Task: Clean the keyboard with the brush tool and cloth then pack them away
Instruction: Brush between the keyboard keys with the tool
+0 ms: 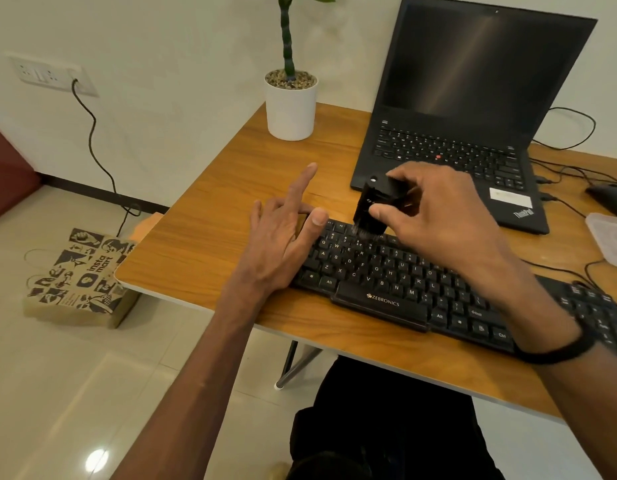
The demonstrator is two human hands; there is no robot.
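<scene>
A black Zebronics keyboard lies across the wooden desk. My right hand grips a black brush tool between thumb and fingers, its bristles down on the keyboard's upper left key rows. My left hand rests on the keyboard's left end, thumb on the top left corner and index finger lifted straight. No cloth is in view.
An open black laptop stands behind the keyboard. A white potted plant sits at the desk's back left. A mouse, cables and a clear plastic container lie at the right. A paper bag is on the floor.
</scene>
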